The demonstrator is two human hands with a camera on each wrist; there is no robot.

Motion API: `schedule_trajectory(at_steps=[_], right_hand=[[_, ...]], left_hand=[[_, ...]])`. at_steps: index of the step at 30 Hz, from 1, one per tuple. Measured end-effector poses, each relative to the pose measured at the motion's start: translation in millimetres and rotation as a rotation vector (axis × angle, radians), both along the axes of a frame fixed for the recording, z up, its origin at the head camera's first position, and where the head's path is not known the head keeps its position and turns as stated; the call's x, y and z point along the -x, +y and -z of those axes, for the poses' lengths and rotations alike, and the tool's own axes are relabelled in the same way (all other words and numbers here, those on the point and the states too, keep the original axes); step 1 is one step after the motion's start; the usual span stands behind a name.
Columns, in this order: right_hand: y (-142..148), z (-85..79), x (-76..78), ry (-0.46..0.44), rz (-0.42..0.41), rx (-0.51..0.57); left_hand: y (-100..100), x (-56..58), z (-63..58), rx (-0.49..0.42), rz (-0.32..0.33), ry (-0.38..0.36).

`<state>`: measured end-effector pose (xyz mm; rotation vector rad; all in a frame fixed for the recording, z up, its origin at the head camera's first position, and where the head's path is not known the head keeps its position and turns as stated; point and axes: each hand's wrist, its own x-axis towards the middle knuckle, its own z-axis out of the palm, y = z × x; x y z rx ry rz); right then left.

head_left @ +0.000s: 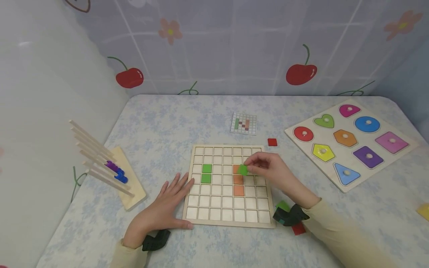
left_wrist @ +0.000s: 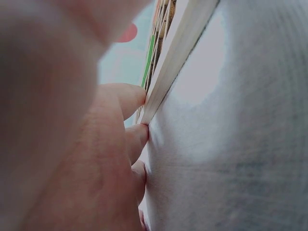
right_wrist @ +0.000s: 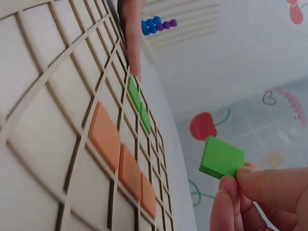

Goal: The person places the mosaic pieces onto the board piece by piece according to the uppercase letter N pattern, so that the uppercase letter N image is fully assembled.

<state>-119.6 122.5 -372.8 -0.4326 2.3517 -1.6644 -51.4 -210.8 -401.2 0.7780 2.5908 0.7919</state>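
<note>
The table (head_left: 167, 123) bears the board (head_left: 222, 203), whose left edge the spread left hand (head_left: 165, 209) touches, while the right hand (head_left: 269, 167), apart from it, pinches a green tile (head_left: 242, 170) over the board, near its three orange tiles (head_left: 238, 191).

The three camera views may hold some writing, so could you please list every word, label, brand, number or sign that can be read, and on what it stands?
Readable text: none.
Wall covering: pink letter-like marks in the right wrist view, too blurred to read.
Small card: a grid with coloured squares; any print is too small to read.
</note>
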Motion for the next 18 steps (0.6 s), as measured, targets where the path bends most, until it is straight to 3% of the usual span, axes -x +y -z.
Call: schedule_trajectory(at_steps=[6,12,18], right_hand=[[-43.0,2.5,0.9,-0.072,-0.047,0.056],[-72.1,11.8,-1.1,-0.080,-0.109,0.094],[-87.1,21.3,-3.3,-0.008,-0.138,-0.007]], left_hand=[[0.9,-0.5,-1.0,0.013,-0.007,0.002],[1.5,-0.1,-1.2,0.032,-0.015,0.001],[1.3,0.0,-0.8,0.027,-0.014,0.001]])
